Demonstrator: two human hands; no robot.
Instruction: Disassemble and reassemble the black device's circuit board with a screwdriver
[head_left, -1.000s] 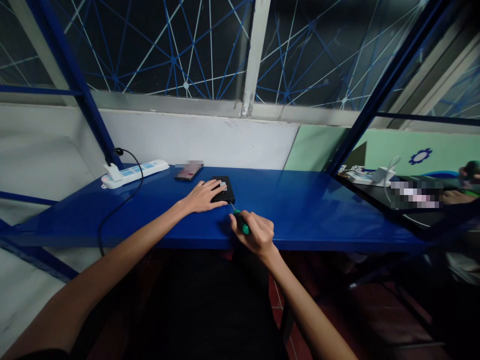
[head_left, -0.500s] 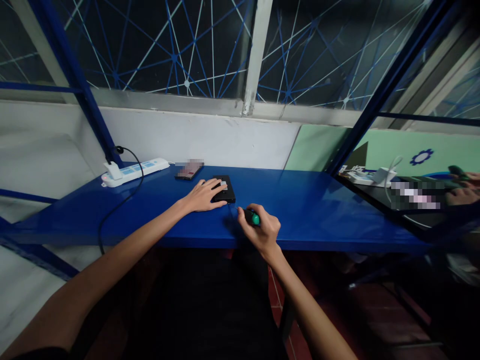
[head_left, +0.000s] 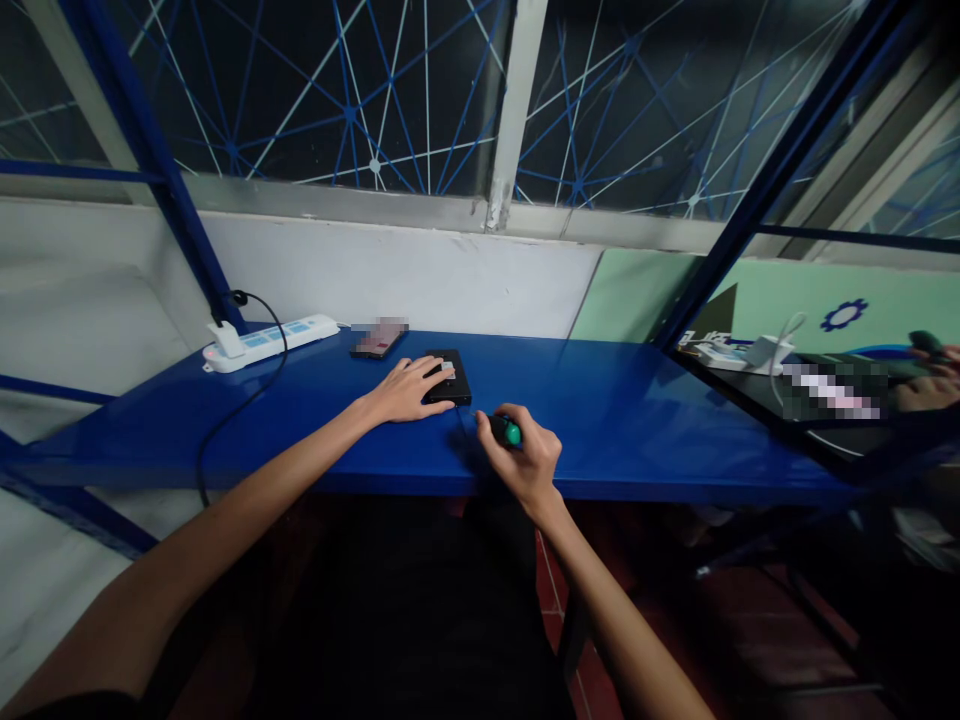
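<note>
My left hand point(head_left: 409, 390) lies with its fingers spread over a flat black box-like device point(head_left: 459, 383), which has a small pale label partly under the fingertips. The device rests on the blue table point(head_left: 637, 420). To its lower right, my right hand point(head_left: 529, 450) is wrapped round the black and green handle of a screwdriver point(head_left: 511, 434). A thin dark shaft seems to run from the handle toward the device's near edge; its tip is too small to make out.
A phone point(head_left: 380, 338) lies behind my left hand. At the back left stands a white power strip point(head_left: 300, 331) with a plug and a black cable point(head_left: 240, 408) hanging over the front edge. Blue posts rise at both sides. At far right another person's hand point(head_left: 926, 393) holds a dark tool.
My hands and the device stay almost exactly where they were. At far right, the other person's hand and dark tool have shifted slightly.
</note>
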